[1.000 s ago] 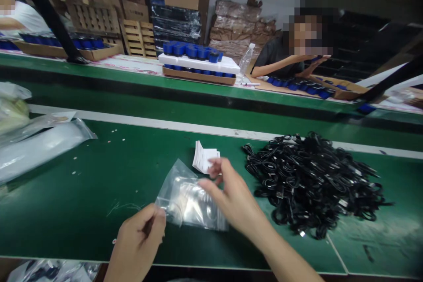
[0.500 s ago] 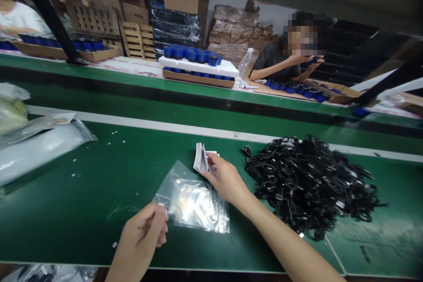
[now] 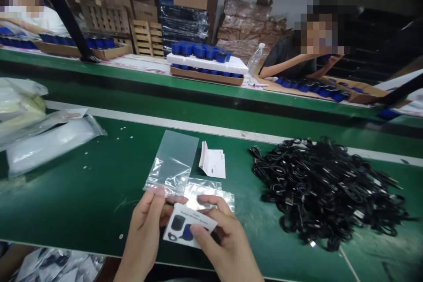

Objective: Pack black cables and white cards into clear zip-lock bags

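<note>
Left hand (image 3: 145, 229) pinches the lower edge of a clear zip bag (image 3: 172, 163), while the right hand (image 3: 224, 242) grips a printed speaker card (image 3: 181, 229) just below it. A second clear bag (image 3: 218, 196) lies under the card on the green bench (image 3: 99, 185), folded white leaflets (image 3: 212, 163) sit just beyond the hands, and a heap of black cables (image 3: 324, 194) lies to the right.

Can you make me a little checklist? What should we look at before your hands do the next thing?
1. Left hand pinches the clear zip bag: ok.
2. Right hand grips the printed speaker card: ok.
3. Bag's mouth is open: cannot tell.
4. Stack of leaflets lies beside the bag, not under it: ok.
5. Black cables are apart from both hands: ok.
</note>
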{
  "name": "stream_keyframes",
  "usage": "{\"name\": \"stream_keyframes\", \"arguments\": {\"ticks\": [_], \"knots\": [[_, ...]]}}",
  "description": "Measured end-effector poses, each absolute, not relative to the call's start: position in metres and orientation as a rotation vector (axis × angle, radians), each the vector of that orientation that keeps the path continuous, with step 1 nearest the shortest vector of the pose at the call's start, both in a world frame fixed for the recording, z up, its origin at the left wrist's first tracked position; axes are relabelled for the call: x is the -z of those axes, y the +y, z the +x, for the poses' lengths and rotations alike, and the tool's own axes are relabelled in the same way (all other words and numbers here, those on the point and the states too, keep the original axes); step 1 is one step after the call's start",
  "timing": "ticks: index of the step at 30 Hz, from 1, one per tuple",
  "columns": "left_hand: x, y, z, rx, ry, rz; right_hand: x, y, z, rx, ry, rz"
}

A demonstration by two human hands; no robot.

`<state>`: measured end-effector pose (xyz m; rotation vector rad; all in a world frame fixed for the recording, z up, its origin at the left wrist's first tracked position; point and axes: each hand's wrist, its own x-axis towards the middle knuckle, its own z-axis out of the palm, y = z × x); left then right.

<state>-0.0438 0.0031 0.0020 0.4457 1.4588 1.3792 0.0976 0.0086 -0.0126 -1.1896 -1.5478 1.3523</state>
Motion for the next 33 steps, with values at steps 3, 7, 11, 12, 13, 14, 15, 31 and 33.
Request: {"name": "stream_keyframes", "arguments": {"ticks": [3, 7, 11, 12, 13, 14, 15, 31, 33], "knots": [[0.001, 0.002, -0.041, -1.430, 1.593, 0.613, 0.015, 0.013, 0.093, -1.188, -1.574, -1.203], [0.008, 0.002, -0.041, -1.493, 1.996, 1.106, 0.016, 0.010, 0.085, -1.152, -1.485, -1.108], [0.011, 0.005, -0.044, -1.503, 2.134, 1.219, 0.028, -0.001, 0.075, -1.415, -1.134, -1.105], [0.010, 0.005, -0.045, -1.501, 2.138, 1.226, 0.031, -0.003, 0.074, -1.516, -1.067, -1.099], [0.009, 0.005, -0.045, -1.497, 2.137, 1.238, 0.034, -0.004, 0.074, -1.614, -1.041, -1.095], [0.008, 0.005, -0.044, -1.489, 2.131, 1.251, 0.035, -0.004, 0.075, -1.692, -1.058, -1.099], [0.007, 0.005, -0.045, -1.481, 2.125, 1.264, 0.036, -0.004, 0.078, -1.723, -1.120, -1.120], [0.000, -0.009, -0.036, -1.320, 1.999, 2.086, 0.019, -0.001, 0.108, -0.084, -1.965, -0.925], [0.000, -0.009, -0.031, -1.311, 1.947, 2.232, 0.022, 0.000, 0.111, -0.107, -2.037, -1.027]]}}
